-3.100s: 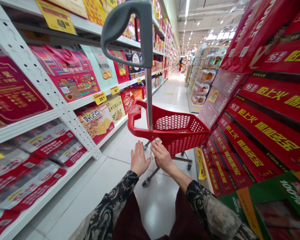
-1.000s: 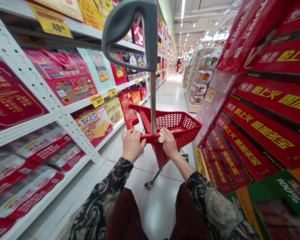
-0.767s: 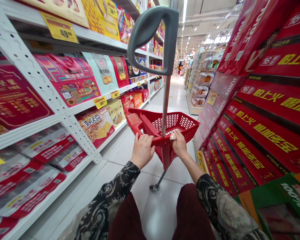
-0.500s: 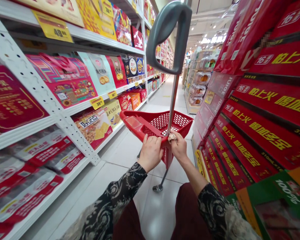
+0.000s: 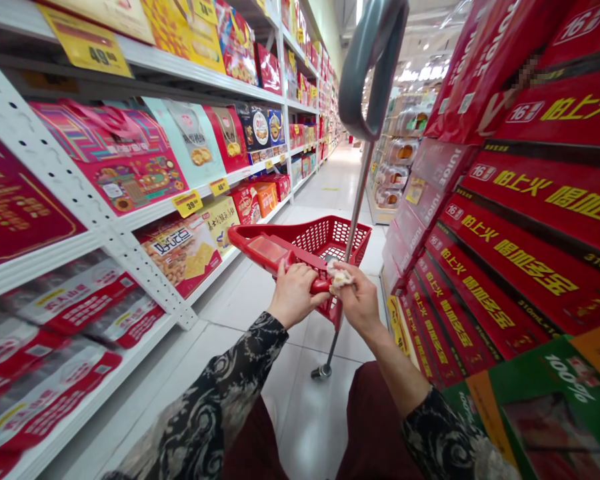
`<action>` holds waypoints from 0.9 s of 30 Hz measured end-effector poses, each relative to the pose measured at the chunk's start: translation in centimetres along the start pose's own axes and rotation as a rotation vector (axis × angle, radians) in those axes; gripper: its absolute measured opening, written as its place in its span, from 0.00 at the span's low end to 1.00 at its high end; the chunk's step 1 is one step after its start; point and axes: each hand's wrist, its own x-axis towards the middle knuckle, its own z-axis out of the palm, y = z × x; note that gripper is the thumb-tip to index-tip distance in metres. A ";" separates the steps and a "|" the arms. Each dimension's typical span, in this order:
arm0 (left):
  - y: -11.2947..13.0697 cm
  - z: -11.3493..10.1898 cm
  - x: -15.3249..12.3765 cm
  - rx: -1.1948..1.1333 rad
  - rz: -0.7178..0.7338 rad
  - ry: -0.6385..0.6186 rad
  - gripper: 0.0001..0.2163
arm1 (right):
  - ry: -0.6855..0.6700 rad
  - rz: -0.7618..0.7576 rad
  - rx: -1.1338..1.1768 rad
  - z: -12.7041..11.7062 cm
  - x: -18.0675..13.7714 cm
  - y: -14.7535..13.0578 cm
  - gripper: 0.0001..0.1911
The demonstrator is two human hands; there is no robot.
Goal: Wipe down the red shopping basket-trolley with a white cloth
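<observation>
A red plastic shopping basket point(image 5: 300, 237) with perforated walls stands in front of my knees, a metal pole with a grey loop handle point(image 5: 351, 73) rising beside it. My left hand point(image 5: 293, 293) is closed over the near rim of the basket. Between the fingers of my right hand point(image 5: 363, 300) is a crumpled whitish cloth point(image 5: 339, 277), pressed against the rim near the pole. Below, the pole ends in a small caster wheel point(image 5: 322, 371) on the floor.
White shelves point(image 5: 130, 223) with packaged snacks and yellow price tags line the left. Stacked red drink cartons point(image 5: 520, 267) rise close on the right, with a green carton point(image 5: 540, 407) low beside my right arm. The tiled aisle point(image 5: 330, 180) runs ahead between them.
The basket's handle has swung to the right and the basket has shifted slightly left. My right hand has moved the cloth a little left along the rim, and more of it shows.
</observation>
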 end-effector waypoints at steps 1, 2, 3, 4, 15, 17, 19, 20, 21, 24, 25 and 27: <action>0.5 0.3 0.0 -0.005 -0.002 0.017 0.12 | -0.043 -0.046 -0.041 0.0 0.2 -0.2 0.16; 0.9 0.5 0.0 -0.015 0.001 0.032 0.13 | -0.073 -0.073 -0.087 -0.1 0.4 -0.2 0.16; 1.1 0.6 0.0 -0.032 0.013 0.039 0.14 | -0.086 -0.076 -0.138 -0.3 0.7 -0.1 0.16; 1.2 0.7 0.0 -0.053 0.034 0.039 0.16 | -0.082 -0.054 -0.181 -0.6 1.0 0.2 0.15; 0.4 0.8 0.2 0.022 -0.083 0.063 0.20 | -0.074 -0.011 -0.331 -2.6 1.6 0.0 0.15; 1.4 1.0 0.1 0.029 -0.102 0.073 0.18 | -0.109 -0.072 -0.328 -1.8 1.1 -1.4 0.16; 2.0 1.0 0.0 0.025 -0.097 0.060 0.17 | -0.169 -0.144 -0.312 -1.1 0.5 -2.6 0.17; 2.1 1.0 -0.1 0.017 -0.080 0.047 0.18 | -0.195 -0.166 -0.311 -0.8 0.3 -2.9 0.18; 1.9 0.8 -0.2 0.007 -0.064 0.036 0.20 | -0.210 -0.173 -0.319 -0.8 0.2 -3.1 0.18; 0.5 0.2 -0.3 0.002 -0.106 0.056 0.23 | -0.180 -0.127 -0.373 -1.7 0.3 -2.4 0.16; -0.1 0.0 -0.4 0.012 -0.150 0.075 0.24 | -0.153 -0.107 -0.392 -2.3 0.4 -2.0 0.16; -1.0 -0.2 -0.7 0.039 -0.214 0.100 0.26 | -0.096 -0.075 -0.428 -3.4 0.8 -1.1 0.16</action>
